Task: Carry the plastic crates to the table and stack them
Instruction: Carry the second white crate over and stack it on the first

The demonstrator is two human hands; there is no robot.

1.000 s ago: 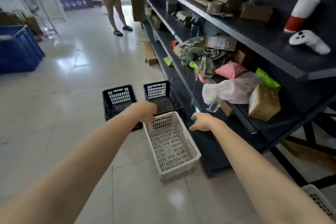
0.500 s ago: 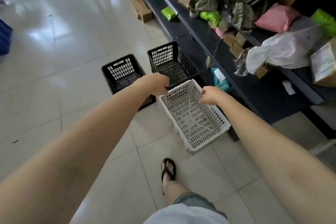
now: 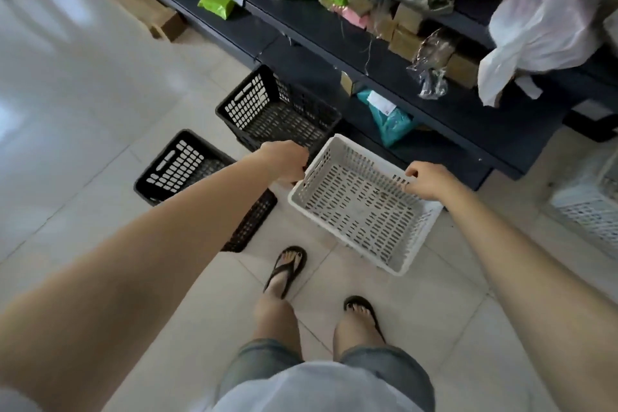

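A white perforated plastic crate [image 3: 361,207] sits low over the tiled floor in front of my feet. My left hand [image 3: 286,160] is closed on its left rim and my right hand [image 3: 426,179] is closed on its right rim. Just beyond it stand two black plastic crates: one [image 3: 277,110] against the shelf base, the other [image 3: 187,165] to the left, partly hidden by my left forearm. Whether the white crate touches the floor I cannot tell.
A dark low shelf unit [image 3: 434,104] packed with parcels, bags and boxes runs along the right. A teal parcel [image 3: 388,117] lies under it. Another white crate [image 3: 588,211] shows at the right edge. A cardboard box [image 3: 140,7] lies on the floor further back.
My view has tilted down as I bent over. Both hands have gone from reaching toward the white crate to gripping its two side rims.
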